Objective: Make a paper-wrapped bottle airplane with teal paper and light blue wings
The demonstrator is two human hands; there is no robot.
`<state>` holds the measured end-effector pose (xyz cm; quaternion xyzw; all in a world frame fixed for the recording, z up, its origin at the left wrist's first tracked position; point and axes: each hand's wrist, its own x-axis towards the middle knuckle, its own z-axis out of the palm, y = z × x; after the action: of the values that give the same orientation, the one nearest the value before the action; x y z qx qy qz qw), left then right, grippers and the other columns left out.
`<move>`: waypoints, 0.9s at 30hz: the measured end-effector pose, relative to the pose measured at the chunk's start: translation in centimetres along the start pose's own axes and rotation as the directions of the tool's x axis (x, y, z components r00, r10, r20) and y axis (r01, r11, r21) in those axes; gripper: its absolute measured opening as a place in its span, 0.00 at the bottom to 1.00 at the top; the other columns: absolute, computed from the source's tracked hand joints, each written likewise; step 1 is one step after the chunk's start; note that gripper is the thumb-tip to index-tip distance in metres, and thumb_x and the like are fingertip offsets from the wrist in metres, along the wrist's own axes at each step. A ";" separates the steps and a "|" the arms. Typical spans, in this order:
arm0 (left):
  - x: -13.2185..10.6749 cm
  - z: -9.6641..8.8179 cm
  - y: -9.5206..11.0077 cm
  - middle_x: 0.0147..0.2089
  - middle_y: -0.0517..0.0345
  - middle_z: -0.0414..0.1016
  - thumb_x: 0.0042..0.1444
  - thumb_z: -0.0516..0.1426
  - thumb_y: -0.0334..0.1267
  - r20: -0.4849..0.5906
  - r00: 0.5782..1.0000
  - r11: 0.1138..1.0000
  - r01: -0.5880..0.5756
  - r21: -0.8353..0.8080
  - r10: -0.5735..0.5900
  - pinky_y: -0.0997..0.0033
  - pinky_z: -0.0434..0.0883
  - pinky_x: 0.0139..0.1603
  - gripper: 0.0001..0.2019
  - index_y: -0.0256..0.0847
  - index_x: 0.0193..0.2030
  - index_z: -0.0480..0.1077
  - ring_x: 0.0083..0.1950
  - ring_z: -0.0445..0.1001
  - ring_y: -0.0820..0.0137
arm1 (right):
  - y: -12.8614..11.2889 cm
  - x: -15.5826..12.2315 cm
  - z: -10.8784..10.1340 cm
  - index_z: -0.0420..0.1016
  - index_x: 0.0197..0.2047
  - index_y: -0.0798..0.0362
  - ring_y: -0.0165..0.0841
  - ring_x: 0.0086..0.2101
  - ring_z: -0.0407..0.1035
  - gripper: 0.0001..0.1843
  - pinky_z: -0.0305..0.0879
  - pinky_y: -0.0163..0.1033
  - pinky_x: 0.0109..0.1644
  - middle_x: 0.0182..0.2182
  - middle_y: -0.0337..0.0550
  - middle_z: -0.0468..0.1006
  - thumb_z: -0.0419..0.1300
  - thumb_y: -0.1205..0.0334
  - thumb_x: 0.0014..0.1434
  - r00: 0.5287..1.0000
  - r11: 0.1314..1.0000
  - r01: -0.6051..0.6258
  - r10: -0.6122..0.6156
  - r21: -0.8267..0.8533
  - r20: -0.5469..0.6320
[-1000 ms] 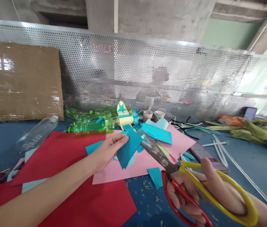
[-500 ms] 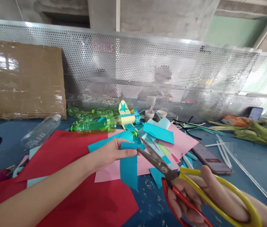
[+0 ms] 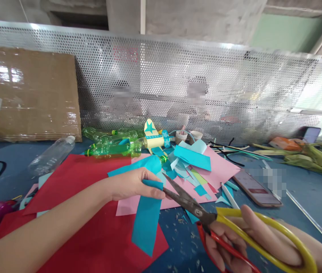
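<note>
My left hand (image 3: 135, 184) pinches a folded strip of blue paper (image 3: 147, 223), whose long end hangs down over red paper. In my right hand (image 3: 232, 242) is a pair of scissors (image 3: 198, 212) with one yellow and one red handle. Their blades are parted and point left, the tips close to the folded edge of the strip and my left fingertips. Under and behind my left hand lie red sheets (image 3: 84, 178) and pink paper (image 3: 220, 163). Several blue and light blue paper scraps (image 3: 192, 157) lie beyond the blades.
Green plastic bottles (image 3: 112, 149) and a paper-decorated bottle (image 3: 155, 141) lie at the back. A clear bottle (image 3: 52, 155) rests at left, below cardboard (image 3: 30, 94). To the right are a phone (image 3: 259, 187), a clear stick (image 3: 311, 218) and husks (image 3: 317, 153). A perforated metal screen (image 3: 161, 68) stands behind.
The blue strip's hanging end has swung left and toward me. A small blue piece now lies on the pink paper beyond the blades. My left hand has shifted slightly.
</note>
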<state>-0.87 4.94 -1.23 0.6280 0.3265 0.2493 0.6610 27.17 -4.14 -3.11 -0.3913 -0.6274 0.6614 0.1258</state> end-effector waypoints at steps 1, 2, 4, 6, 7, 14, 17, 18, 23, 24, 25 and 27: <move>-0.1 0.0 0.2 0.31 0.56 0.77 0.44 0.68 0.35 0.068 0.997 0.995 0.025 0.095 -0.032 0.69 0.69 0.36 0.05 0.42 0.31 0.81 0.34 0.74 0.65 | 0.1 0.0 -0.1 0.72 0.35 0.57 0.29 0.20 0.63 0.49 0.60 0.30 0.20 0.20 0.40 0.63 0.29 0.22 0.52 1.000 1.000 0.001 -0.001 0.001 0.003; -0.2 0.0 0.3 0.34 0.57 0.77 0.46 0.67 0.36 0.104 0.993 0.986 0.036 0.161 -0.053 0.70 0.69 0.37 0.09 0.45 0.36 0.80 0.35 0.74 0.65 | 0.1 0.0 -0.1 0.72 0.35 0.57 0.29 0.20 0.63 0.49 0.60 0.30 0.20 0.20 0.40 0.63 0.30 0.22 0.52 1.000 1.000 0.003 -0.003 0.003 0.009; -0.3 -0.2 0.6 0.36 0.60 0.76 0.46 0.67 0.37 0.108 0.991 0.970 0.050 0.236 -0.077 0.71 0.69 0.35 0.17 0.50 0.45 0.76 0.36 0.73 0.67 | 0.0 0.0 -0.3 0.72 0.35 0.58 0.29 0.21 0.64 0.49 0.61 0.30 0.20 0.20 0.40 0.64 0.30 0.22 0.52 1.000 1.000 0.009 -0.009 0.007 0.021; -0.4 -0.4 0.7 0.35 0.62 0.73 0.44 0.67 0.36 0.060 0.997 0.980 0.045 0.193 -0.057 0.74 0.69 0.33 0.20 0.51 0.46 0.73 0.35 0.72 0.69 | -0.2 0.2 -0.4 0.72 0.36 0.58 0.29 0.21 0.65 0.50 0.62 0.30 0.21 0.20 0.40 0.63 0.30 0.22 0.51 1.000 1.000 0.011 -0.011 0.018 0.014; -0.3 -0.5 0.6 0.34 0.63 0.72 0.45 0.67 0.37 0.045 0.998 0.986 0.041 0.159 -0.049 0.76 0.68 0.32 0.19 0.50 0.45 0.72 0.34 0.71 0.71 | -0.3 0.3 -0.5 0.72 0.36 0.59 0.30 0.21 0.66 0.50 0.62 0.30 0.20 0.20 0.40 0.63 0.30 0.21 0.51 1.000 1.000 0.015 -0.015 0.019 0.010; 0.5 -1.4 -0.3 0.30 0.61 0.74 0.46 0.67 0.38 -0.038 0.999 0.999 0.033 -0.008 -0.033 0.77 0.68 0.31 0.08 0.43 0.35 0.76 0.31 0.72 0.74 | 0.0 0.3 -0.5 0.73 0.36 0.61 0.30 0.20 0.65 0.52 0.62 0.31 0.19 0.19 0.39 0.63 0.30 0.21 0.50 0.997 0.996 0.073 -0.074 0.046 0.006; 0.7 -1.4 -0.6 0.32 0.56 0.78 0.43 0.68 0.40 -0.016 0.999 0.999 0.031 -0.034 -0.032 0.71 0.72 0.37 0.08 0.41 0.30 0.78 0.33 0.75 0.70 | 0.2 0.3 -0.4 0.72 0.36 0.60 0.29 0.20 0.64 0.51 0.61 0.30 0.18 0.19 0.39 0.63 0.30 0.22 0.52 0.998 0.995 0.068 -0.067 0.069 -0.022; 0.8 -1.3 -0.7 0.33 0.55 0.79 0.43 0.68 0.41 -0.024 0.999 0.998 0.036 -0.042 -0.037 0.69 0.73 0.38 0.09 0.41 0.30 0.79 0.34 0.76 0.69 | 0.2 0.3 -0.3 0.73 0.35 0.60 0.29 0.20 0.64 0.51 0.61 0.30 0.19 0.19 0.39 0.63 0.30 0.22 0.52 0.997 0.995 0.073 -0.071 0.071 -0.024; 0.8 -0.8 -0.7 0.30 0.55 0.80 0.40 0.70 0.45 -0.079 0.995 0.996 0.054 -0.076 -0.060 0.66 0.74 0.38 0.10 0.42 0.27 0.80 0.30 0.76 0.68 | -0.3 0.4 -0.3 0.73 0.36 0.60 0.30 0.19 0.64 0.52 0.62 0.32 0.19 0.19 0.40 0.63 0.29 0.22 0.51 0.994 0.993 0.108 -0.107 0.045 -0.008; 0.8 -0.8 -0.7 0.30 0.55 0.80 0.39 0.70 0.45 -0.085 0.994 0.995 0.061 -0.078 -0.067 0.66 0.74 0.37 0.11 0.42 0.27 0.80 0.30 0.76 0.68 | -0.4 0.4 -0.2 0.72 0.36 0.60 0.30 0.20 0.64 0.52 0.63 0.32 0.20 0.20 0.40 0.63 0.29 0.22 0.51 0.995 0.995 0.097 -0.096 0.028 -0.014; 0.8 -0.8 -0.6 0.30 0.55 0.80 0.38 0.70 0.46 -0.091 0.993 0.995 0.064 -0.077 -0.071 0.67 0.74 0.37 0.12 0.41 0.27 0.80 0.30 0.76 0.68 | -0.6 0.3 -0.2 0.72 0.36 0.60 0.30 0.20 0.64 0.51 0.63 0.32 0.21 0.20 0.40 0.63 0.29 0.22 0.51 0.996 0.996 0.087 -0.087 0.015 -0.020; 0.7 -0.9 -0.4 0.30 0.55 0.80 0.37 0.70 0.47 -0.093 0.994 0.996 0.048 -0.081 -0.056 0.68 0.73 0.37 0.13 0.41 0.26 0.79 0.30 0.76 0.69 | -0.8 0.3 0.0 0.72 0.37 0.58 0.30 0.21 0.63 0.50 0.64 0.33 0.22 0.21 0.40 0.63 0.29 0.22 0.52 0.996 0.996 0.090 -0.090 -0.005 -0.019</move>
<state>-1.08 6.04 -1.74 0.5803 0.3637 0.2742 0.6751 26.73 -3.79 -2.42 -0.3693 -0.6445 0.6499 0.1606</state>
